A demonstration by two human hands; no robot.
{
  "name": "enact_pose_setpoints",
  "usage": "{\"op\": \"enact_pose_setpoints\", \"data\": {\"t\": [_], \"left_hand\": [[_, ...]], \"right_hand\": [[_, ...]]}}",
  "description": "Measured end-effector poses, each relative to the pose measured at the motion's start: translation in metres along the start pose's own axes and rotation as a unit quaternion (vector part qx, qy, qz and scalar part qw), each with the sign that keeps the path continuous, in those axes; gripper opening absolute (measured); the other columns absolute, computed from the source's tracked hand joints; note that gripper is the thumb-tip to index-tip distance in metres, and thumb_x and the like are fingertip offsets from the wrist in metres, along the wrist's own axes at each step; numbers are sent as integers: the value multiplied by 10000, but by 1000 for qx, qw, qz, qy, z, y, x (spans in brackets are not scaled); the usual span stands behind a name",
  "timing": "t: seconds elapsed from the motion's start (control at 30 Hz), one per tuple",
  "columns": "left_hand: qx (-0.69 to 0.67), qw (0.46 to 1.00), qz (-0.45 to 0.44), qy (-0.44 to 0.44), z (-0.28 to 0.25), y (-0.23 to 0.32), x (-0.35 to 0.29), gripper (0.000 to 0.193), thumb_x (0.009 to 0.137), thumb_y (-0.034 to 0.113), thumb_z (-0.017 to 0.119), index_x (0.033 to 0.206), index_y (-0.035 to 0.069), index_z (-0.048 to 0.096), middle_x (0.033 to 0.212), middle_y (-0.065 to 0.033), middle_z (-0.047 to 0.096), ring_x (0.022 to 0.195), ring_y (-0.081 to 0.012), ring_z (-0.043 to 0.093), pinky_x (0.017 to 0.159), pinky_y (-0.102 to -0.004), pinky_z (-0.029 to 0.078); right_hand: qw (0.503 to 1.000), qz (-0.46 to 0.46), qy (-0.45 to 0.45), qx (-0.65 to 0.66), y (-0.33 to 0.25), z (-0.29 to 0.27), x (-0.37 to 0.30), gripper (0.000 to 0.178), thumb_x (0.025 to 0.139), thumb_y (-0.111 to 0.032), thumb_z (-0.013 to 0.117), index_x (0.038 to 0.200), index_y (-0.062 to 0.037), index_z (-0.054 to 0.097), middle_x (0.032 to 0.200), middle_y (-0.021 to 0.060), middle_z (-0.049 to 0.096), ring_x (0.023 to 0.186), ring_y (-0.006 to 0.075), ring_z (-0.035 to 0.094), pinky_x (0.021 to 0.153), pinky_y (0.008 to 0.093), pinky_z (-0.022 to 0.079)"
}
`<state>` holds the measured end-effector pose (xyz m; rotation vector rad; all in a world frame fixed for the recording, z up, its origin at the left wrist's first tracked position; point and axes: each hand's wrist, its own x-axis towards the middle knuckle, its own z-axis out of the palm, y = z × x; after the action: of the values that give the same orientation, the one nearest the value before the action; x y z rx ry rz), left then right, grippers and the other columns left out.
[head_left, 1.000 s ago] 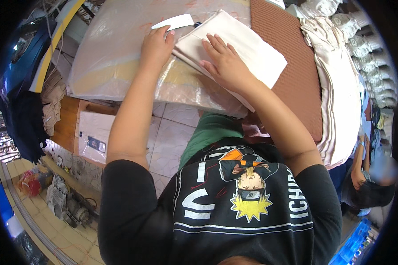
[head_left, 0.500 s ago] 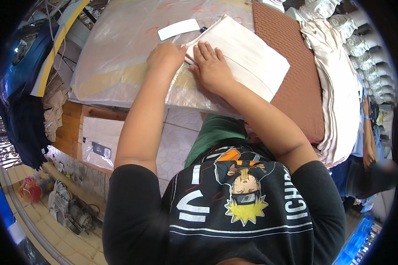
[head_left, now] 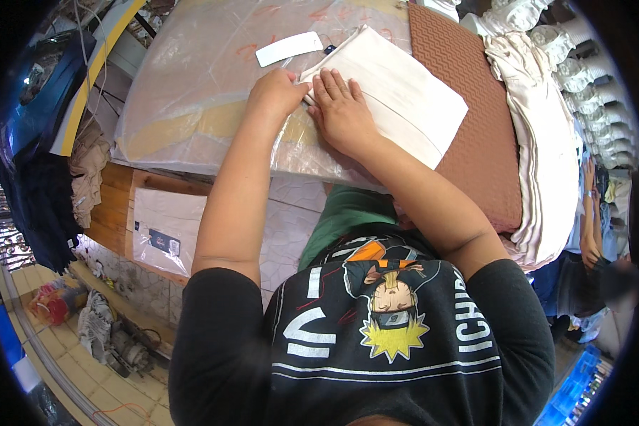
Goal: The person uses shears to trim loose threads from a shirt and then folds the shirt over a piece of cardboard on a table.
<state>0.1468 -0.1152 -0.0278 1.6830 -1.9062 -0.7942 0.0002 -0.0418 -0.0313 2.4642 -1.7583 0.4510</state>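
Observation:
A folded cream garment (head_left: 412,96) lies on the plastic-wrapped work surface (head_left: 184,92) and reaches over onto the brown quilted cloth. My left hand (head_left: 277,94) is closed, thumb and fingers pinching the garment's left edge near its lower corner. Pressed flat on the fabric, my right hand (head_left: 346,117) has its fingers stretched out side by side, close to the left one. Above my left hand rests a white blank-looking card (head_left: 289,49). A small dark blue tag (head_left: 329,49) shows at the garment's upper left edge.
The brown quilted cloth (head_left: 468,121) covers the right part of the surface, with cream garments (head_left: 543,149) stacked along its edge. Clear-wrapped white bundles (head_left: 582,74) stand beyond. A bagged garment (head_left: 167,228) lies below left. Another person's arm (head_left: 589,220) shows at far right.
My left hand has shifted slightly right, toward the garment's edge and my right hand. The right hand stays flat on the fabric, almost unmoved.

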Motion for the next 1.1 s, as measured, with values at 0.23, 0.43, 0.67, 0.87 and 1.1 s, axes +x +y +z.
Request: {"op": "enact_pose_setpoints", "data": {"t": [0.23, 0.43, 0.67, 0.87, 1.1], "left_hand": [[105, 994, 0, -40, -12, 18, -2, 301, 781, 294, 672, 858, 4, 654, 690, -88, 667, 588, -151, 634, 585, -281, 493], [63, 997, 8, -42, -7, 4, 11, 286, 781, 296, 669, 736, 14, 654, 618, -76, 642, 586, -146, 631, 545, -284, 481], [86, 995, -21, -46, -8, 13, 9, 313, 730, 324, 703, 740, 15, 653, 677, -96, 654, 570, -180, 616, 574, -305, 483], [109, 992, -33, -55, -6, 16, 14, 316, 720, 331, 702, 781, 24, 664, 734, -123, 668, 673, -226, 638, 652, -327, 489], [118, 992, -18, -41, -3, 23, 14, 322, 714, 314, 705, 818, 12, 664, 779, -139, 674, 719, -236, 649, 680, -334, 493]], "right_hand": [[1000, 12, 9, 13, 2, 2, -2, 516, 925, -283, 406, 1347, 9, 356, 1424, 191, 330, 1349, 303, 272, 1101, 468, 183], [1000, 12, 10, 11, 1, 2, -1, 512, 921, -271, 410, 1347, 10, 358, 1426, 180, 332, 1346, 300, 279, 1100, 466, 191], [1000, 24, -2, 14, 0, 1, -1, 501, 927, -261, 400, 1350, 4, 359, 1434, 171, 322, 1353, 290, 269, 1103, 464, 186], [1000, 18, 5, 9, -1, 2, -1, 489, 928, -254, 398, 1347, -1, 368, 1432, 169, 327, 1353, 285, 271, 1100, 466, 192], [1000, 17, 6, 10, 0, 2, -1, 488, 922, -245, 408, 1338, 8, 377, 1426, 170, 336, 1350, 284, 278, 1097, 467, 197]]}}
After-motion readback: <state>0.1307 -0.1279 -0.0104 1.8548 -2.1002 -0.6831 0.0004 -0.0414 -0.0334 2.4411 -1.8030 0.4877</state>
